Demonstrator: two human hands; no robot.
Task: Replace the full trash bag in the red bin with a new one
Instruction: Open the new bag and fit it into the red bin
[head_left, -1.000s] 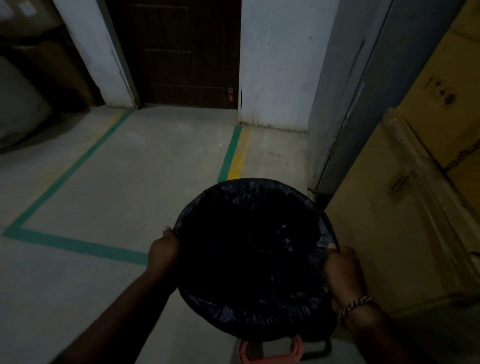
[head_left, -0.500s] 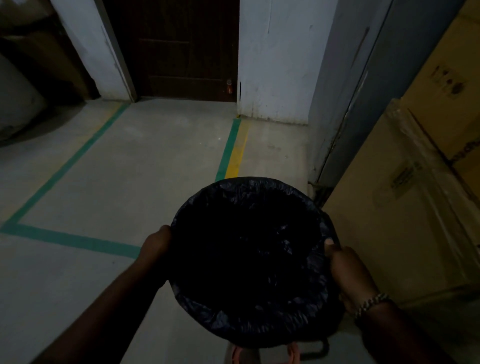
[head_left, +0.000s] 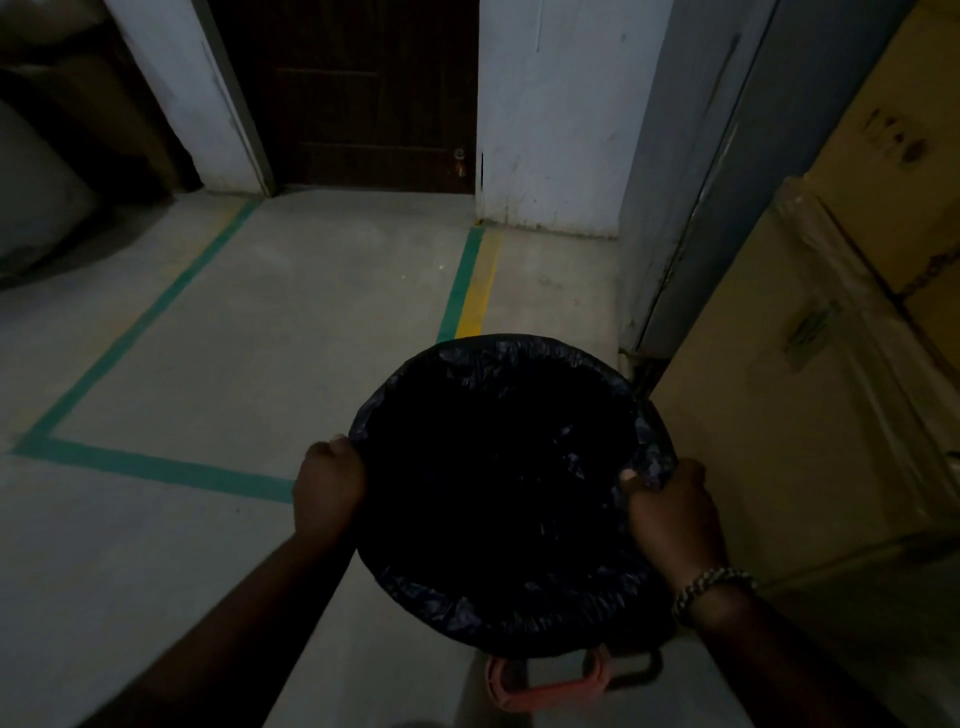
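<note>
Dim light is falling over a grey concrete floor (head_left: 291, 332) crossed by green tape lines (head_left: 156, 467) and a yellow stripe (head_left: 480, 291). A dark wooden door (head_left: 363, 93) is standing shut between white walls (head_left: 545, 114). Cardboard boxes (head_left: 810, 364) are stacking up at right.

Bin on the floor, hands at either side

Trash bag (head_left: 511, 493) lines the bin; left hand (head_left: 328, 486) at its left rim, right hand (head_left: 670, 512) at its right; boxes (head_left: 810, 364) right, door (head_left: 358, 93) beyond.
</note>
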